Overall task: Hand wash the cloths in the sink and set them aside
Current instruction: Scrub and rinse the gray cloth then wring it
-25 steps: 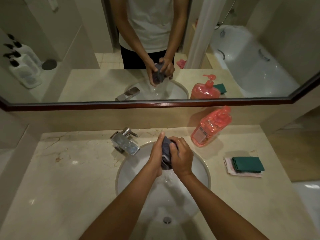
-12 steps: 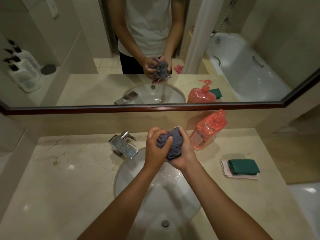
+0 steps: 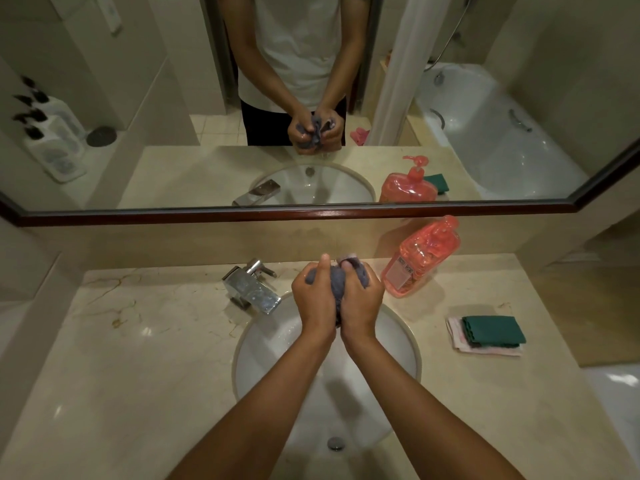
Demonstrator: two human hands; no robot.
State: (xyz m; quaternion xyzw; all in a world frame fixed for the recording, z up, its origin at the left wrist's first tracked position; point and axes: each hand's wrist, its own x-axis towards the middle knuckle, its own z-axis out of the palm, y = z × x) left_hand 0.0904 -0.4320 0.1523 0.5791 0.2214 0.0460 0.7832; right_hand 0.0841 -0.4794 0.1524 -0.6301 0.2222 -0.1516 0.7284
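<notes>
The cloth (image 3: pixel 337 284) is gripped tight by both hands (image 3: pixel 317 299) (image 3: pixel 360 299); it should be wrung over the sink (image 3: pixel 398 327).

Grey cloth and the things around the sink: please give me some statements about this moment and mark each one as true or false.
1. Both hands grip the grey cloth above the sink. True: the left hand and the right hand are curled round it.
2. The green cloth lies in the basin. False: it lies folded on a pale cloth on the counter, right of the sink.
3. The red soap bottle stands on the counter behind the sink, to the right. True.
4. Water runs from the faucet. False: no stream is visible.
5. The faucet stands right of the hands. False: it is on their left.
</notes>
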